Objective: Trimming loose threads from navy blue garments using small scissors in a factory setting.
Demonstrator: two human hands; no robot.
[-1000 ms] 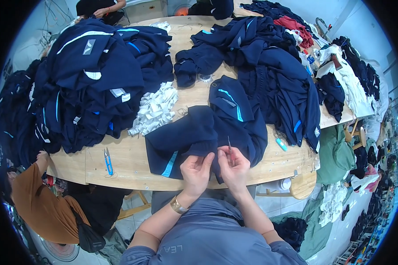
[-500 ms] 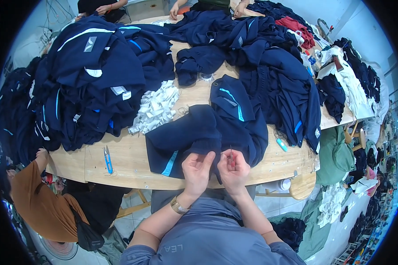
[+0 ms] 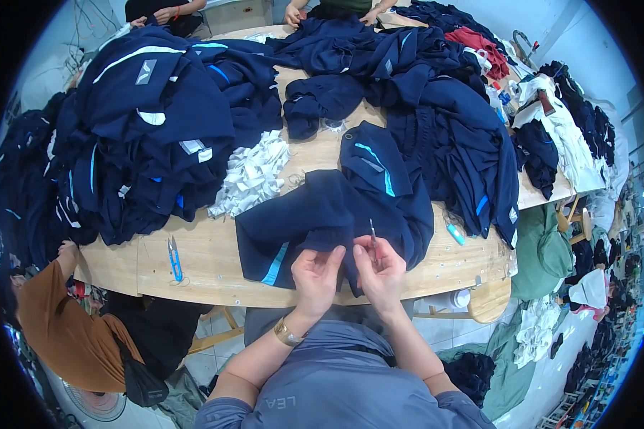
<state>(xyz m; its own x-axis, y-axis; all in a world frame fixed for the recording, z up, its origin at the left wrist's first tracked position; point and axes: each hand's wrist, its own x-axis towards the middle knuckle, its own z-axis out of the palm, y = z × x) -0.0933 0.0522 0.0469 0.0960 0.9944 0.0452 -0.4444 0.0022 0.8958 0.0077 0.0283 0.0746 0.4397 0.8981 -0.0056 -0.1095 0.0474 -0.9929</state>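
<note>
A navy garment [image 3: 300,214] with a light-blue stripe lies at the table's near edge, under and between my hands. My left hand [image 3: 316,277] is closed, its thumb and fingers pinching a fold of this cloth. Just to its right, my right hand [image 3: 381,270] grips a slim pointed tool [image 3: 372,230], its metal tip pointing away from me over the cloth. Fingers hide most of its handle, so its exact kind is unclear. Past my hands lies another part of the navy clothing [image 3: 373,161], with a light-blue stripe and a grey patch.
Blue thread snips [image 3: 174,259] lie to the left on the table [image 3: 207,268]. A tall navy clothing pile [image 3: 157,121] and white fabric strips [image 3: 254,171] stand beyond. More navy clothes [image 3: 458,143] lie right, near a turquoise tube [image 3: 456,234]. Other people work at the left and far side.
My right hand has turned the tool, so its tip now reaches farther up and away. My left hand keeps its pinch, barely shifted. Across the table, a person's hands have moved.
</note>
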